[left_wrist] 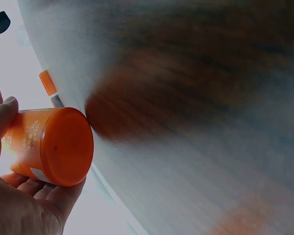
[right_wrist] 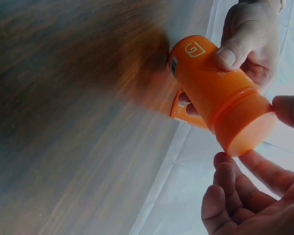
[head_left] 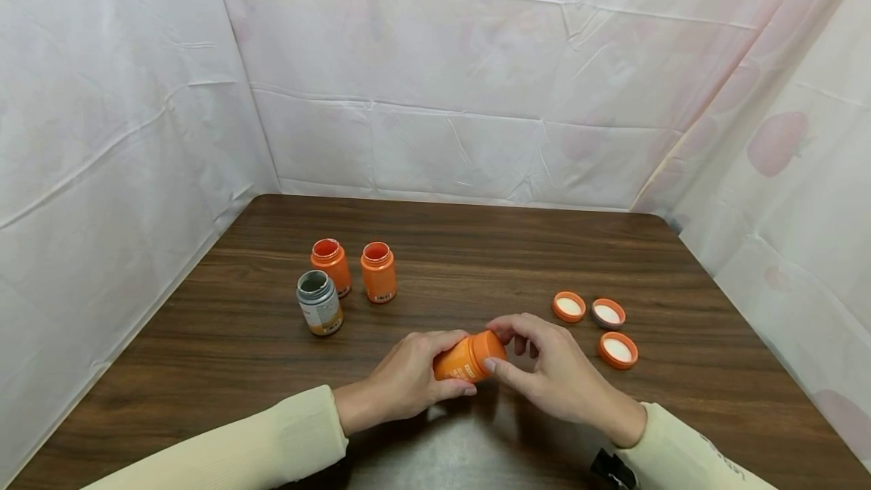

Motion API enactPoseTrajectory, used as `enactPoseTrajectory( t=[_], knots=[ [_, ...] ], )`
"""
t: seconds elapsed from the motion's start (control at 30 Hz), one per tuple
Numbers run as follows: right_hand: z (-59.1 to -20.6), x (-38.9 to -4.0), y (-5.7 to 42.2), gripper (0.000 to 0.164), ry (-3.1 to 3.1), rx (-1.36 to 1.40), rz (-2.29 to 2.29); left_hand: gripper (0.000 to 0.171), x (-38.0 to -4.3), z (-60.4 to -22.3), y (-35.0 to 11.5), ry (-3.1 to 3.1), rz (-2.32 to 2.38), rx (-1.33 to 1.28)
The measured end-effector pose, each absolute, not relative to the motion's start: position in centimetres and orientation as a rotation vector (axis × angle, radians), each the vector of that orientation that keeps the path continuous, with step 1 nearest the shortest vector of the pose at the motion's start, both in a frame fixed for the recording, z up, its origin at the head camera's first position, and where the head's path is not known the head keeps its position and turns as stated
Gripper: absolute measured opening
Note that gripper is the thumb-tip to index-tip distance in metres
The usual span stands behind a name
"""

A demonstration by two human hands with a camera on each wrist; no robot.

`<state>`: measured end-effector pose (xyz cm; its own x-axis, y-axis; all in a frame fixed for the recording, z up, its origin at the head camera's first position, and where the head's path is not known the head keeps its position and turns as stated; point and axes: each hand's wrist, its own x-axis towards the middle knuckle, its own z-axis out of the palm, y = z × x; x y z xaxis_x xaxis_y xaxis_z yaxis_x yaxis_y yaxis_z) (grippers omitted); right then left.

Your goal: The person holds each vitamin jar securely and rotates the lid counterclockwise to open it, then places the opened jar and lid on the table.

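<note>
An orange bottle [head_left: 454, 362] lies tilted above the near part of the table, its lid end toward the right. My left hand [head_left: 410, 375] grips its body between thumb and fingers; the left wrist view shows its round base [left_wrist: 67, 147]. The bottle's orange lid [head_left: 488, 346] is on its neck. Thumb and fingertips of my right hand [head_left: 553, 369] pinch this lid from opposite sides. In the right wrist view the lid [right_wrist: 250, 128] sits between the right thumb and index finger, while the other fingers curl below it.
At the left stand two uncapped orange bottles [head_left: 330, 269] and an uncapped grey bottle [head_left: 320, 307]. Three loose lids [head_left: 618, 351] lie to the right, white insides up. The brown wooden table [head_left: 469, 248] is bordered by white curtains [head_left: 435, 59].
</note>
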<state>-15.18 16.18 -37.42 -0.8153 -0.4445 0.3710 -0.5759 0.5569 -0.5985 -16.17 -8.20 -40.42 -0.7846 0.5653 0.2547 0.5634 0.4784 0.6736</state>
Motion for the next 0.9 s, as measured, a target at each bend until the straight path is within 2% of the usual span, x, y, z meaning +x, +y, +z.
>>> enactPoseTrajectory(
  t=[0.6,0.9],
  knots=[
    [-37.18,-15.24,16.41,0.061,-2.467,1.079,1.109,0.040,-16.18,-40.47,-8.16,2.710,1.209,1.043],
    [-37.15,-15.29,16.50,0.065,-2.458,1.110,1.116,0.040,-16.20,-40.51,-8.17,2.712,1.208,1.047]
  ],
)
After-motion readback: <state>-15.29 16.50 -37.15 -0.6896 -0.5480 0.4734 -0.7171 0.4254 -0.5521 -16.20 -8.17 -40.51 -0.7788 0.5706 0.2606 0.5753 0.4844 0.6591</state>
